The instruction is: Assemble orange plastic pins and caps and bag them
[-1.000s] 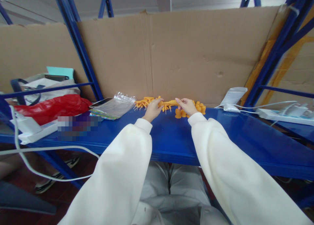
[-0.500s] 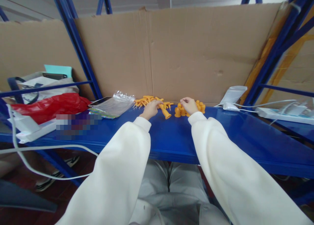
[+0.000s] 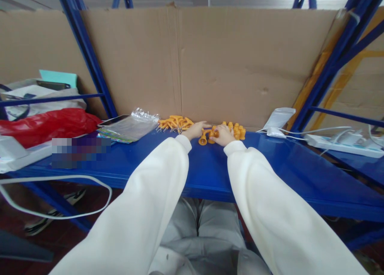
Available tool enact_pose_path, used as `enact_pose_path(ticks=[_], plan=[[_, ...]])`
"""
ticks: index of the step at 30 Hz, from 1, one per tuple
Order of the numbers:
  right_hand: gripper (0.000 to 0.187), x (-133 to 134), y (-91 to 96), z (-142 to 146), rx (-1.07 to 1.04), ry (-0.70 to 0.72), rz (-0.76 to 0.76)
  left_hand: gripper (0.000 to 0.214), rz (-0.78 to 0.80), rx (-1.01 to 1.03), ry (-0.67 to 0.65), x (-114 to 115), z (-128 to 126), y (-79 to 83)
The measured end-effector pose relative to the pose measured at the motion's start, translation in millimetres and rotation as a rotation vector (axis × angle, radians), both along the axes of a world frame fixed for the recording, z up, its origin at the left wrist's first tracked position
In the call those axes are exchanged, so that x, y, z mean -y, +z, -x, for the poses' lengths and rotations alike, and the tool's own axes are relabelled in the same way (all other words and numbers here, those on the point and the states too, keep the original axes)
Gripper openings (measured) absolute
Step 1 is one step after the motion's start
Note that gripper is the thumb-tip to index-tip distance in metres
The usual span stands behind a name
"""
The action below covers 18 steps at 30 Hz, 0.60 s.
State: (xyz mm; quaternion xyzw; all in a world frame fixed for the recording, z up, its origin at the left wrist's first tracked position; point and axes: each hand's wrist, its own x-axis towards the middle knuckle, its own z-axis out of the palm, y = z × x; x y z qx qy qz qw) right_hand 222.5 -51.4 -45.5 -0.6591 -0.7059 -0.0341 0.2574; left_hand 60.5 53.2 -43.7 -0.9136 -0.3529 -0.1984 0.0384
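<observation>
My left hand reaches over the table with its fingers stretched out to the right. Just beyond its fingertips and below them is an orange horn-shaped piece, its flared mouth facing me. My right hand curls its fingers around a small orange plastic piece beside the horn. A group of orange knobbed pieces stands just right of that hand. Left of my left hand lies a pile of orange stick-like pieces with small metal chains. The fingertips are too small to see in detail.
A clear plastic bag lies on the blue table at left, near a red plastic bag. White cables and a power strip are at right. A cardboard sheet stands behind.
My left hand has moved right and its fingers have straightened; the horn has turned its mouth toward me. My right hand has come down leftward onto an orange piece. The view has shifted slightly.
</observation>
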Motion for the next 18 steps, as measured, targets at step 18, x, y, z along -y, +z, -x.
enact_pose_path(ticks=[18], plan=[[0.022,-3.3,-9.2,2.6,-0.089,-0.071,0.070,0.064,-0.009,-0.181,0.308,11.7,26.4,-10.5]])
